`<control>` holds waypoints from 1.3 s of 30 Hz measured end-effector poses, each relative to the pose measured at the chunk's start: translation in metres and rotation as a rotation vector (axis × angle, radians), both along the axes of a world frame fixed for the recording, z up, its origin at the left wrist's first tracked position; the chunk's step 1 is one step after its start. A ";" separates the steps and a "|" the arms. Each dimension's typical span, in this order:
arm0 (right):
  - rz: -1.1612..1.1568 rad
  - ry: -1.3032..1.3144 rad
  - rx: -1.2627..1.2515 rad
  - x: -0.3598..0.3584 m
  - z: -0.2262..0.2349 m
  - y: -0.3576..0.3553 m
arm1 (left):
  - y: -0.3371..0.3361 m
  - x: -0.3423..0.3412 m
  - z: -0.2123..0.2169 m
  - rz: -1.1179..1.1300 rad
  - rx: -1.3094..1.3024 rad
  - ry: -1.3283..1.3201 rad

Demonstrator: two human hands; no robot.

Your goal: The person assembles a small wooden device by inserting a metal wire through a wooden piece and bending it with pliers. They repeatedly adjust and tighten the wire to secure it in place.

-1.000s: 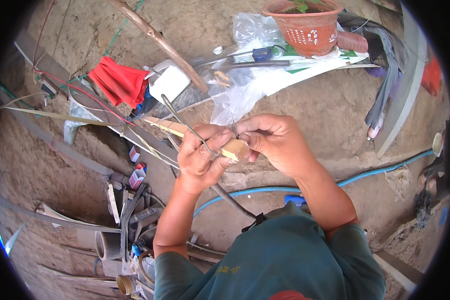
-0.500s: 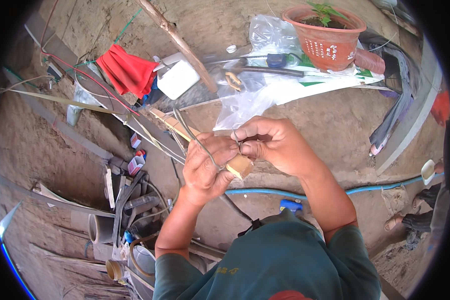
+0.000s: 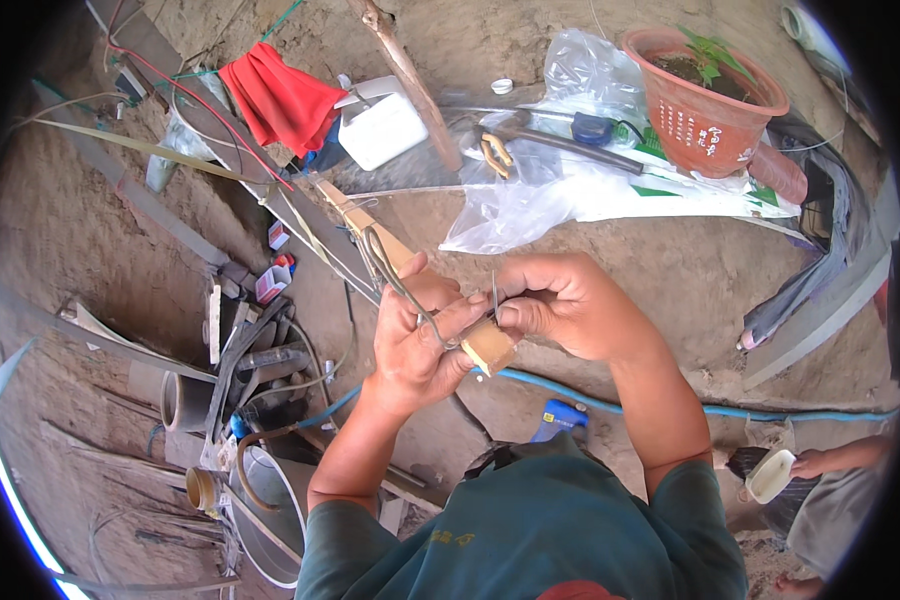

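My left hand point(image 3: 418, 335) is closed around a pale wooden piece point(image 3: 490, 346), whose blunt end sticks out past my thumb. A wooden strip point(image 3: 385, 237) shows beyond the knuckles; whether both are one piece is hidden by the hand. A grey-brown cord point(image 3: 398, 285) loops over the back of that hand. Close beside it, my right hand point(image 3: 560, 302) pinches a thin metal wire or nail point(image 3: 495, 287) between thumb and forefinger, standing up just above the wood. The two hands almost touch.
Ahead are a potted plant point(image 3: 705, 110), plastic sheeting point(image 3: 510, 215), a white container point(image 3: 382, 128), a red cloth point(image 3: 280, 98) and a wooden pole point(image 3: 410, 75). A blue hose point(image 3: 650, 408) crosses the ground. At right, another person's hand point(image 3: 810, 462) holds a pale dish point(image 3: 770, 476).
The view has shifted, so the surroundings sit differently in it. Both my hands keep their grips, with little change between them. The other person with the dish has come further into view.
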State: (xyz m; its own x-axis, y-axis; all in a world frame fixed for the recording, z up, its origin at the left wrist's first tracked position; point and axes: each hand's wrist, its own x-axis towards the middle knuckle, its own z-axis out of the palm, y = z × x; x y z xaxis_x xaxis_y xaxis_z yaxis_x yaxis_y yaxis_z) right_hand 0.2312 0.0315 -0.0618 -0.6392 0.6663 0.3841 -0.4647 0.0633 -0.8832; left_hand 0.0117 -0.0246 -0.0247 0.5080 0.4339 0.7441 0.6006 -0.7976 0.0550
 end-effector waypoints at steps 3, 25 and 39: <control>-0.167 -0.053 0.295 0.004 0.007 0.001 | -0.014 0.004 -0.005 0.176 0.055 0.005; -0.278 -0.117 0.127 0.004 0.015 -0.016 | -0.060 0.014 -0.038 -0.252 -1.211 -1.117; -0.279 -0.123 0.437 0.005 0.020 -0.007 | -0.056 0.018 -0.032 -0.545 -1.494 -1.403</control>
